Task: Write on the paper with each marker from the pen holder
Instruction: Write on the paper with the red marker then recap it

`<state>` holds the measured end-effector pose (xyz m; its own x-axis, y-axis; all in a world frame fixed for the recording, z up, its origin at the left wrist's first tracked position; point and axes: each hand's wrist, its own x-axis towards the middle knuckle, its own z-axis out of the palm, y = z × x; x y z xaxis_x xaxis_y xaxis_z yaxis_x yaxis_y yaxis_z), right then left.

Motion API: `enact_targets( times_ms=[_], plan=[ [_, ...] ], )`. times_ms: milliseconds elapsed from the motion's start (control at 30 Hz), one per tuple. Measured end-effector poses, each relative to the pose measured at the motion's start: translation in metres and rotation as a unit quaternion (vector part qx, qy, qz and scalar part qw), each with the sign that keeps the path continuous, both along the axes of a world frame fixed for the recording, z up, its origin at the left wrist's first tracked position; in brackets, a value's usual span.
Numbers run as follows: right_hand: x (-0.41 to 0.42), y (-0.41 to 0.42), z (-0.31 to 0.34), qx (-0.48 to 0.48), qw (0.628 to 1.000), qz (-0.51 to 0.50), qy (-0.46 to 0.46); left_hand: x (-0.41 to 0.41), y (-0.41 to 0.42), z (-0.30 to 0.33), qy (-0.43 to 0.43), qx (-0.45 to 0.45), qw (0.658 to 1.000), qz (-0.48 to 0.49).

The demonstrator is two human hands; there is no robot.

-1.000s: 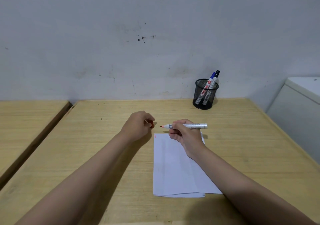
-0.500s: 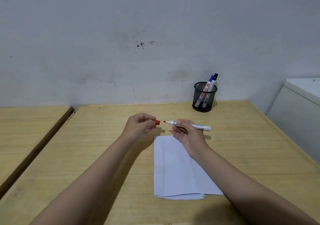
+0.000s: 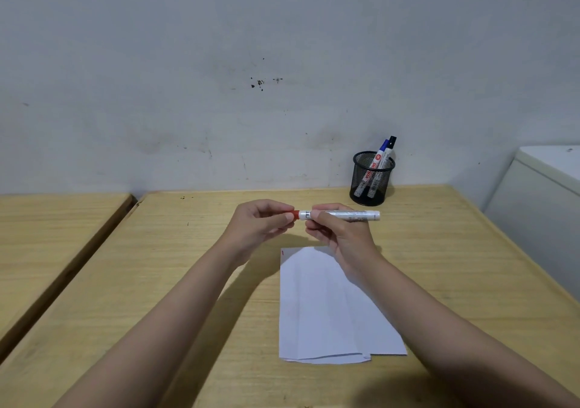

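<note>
My right hand (image 3: 340,235) grips the white barrel of a red marker (image 3: 351,215), held level above the table. My left hand (image 3: 260,224) pinches its red cap (image 3: 295,214), which sits against the barrel's left end so the tip is hidden. Below my hands lies a folded white sheet of paper (image 3: 326,310) with a small red mark at its top left corner. A black mesh pen holder (image 3: 372,179) stands at the back by the wall, holding a blue-capped marker (image 3: 378,159) and a black-capped marker (image 3: 389,148).
The wooden table (image 3: 175,275) meets a second wooden table (image 3: 47,235) on the left across a dark gap. A white cabinet (image 3: 546,194) stands off the right edge. A grey wall closes the back.
My hands came together: the red cap, held apart from the bare tip before, now meets the marker's end. The marker rose slightly and turned level.
</note>
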<state>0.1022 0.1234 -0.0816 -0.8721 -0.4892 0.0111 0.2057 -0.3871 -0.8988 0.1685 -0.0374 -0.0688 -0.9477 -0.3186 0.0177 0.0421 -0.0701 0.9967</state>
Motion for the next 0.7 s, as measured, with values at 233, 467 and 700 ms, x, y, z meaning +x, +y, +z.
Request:
enact_targets(
  times_ms=[233,467,700],
  plan=[
    [-0.002,0.003,0.019,-0.022,0.999,0.019,0.033,0.006,0.004,0.016,0.072,-0.03,0.997,0.007],
    [-0.003,0.001,0.043,0.1,0.993,0.06,-0.011,0.002,0.014,0.026,0.122,-0.042,0.987,0.091],
    [-0.015,0.017,0.064,0.391,0.751,-0.121,0.518,-0.001,0.019,0.045,0.119,-0.236,0.958,0.11]
  ],
)
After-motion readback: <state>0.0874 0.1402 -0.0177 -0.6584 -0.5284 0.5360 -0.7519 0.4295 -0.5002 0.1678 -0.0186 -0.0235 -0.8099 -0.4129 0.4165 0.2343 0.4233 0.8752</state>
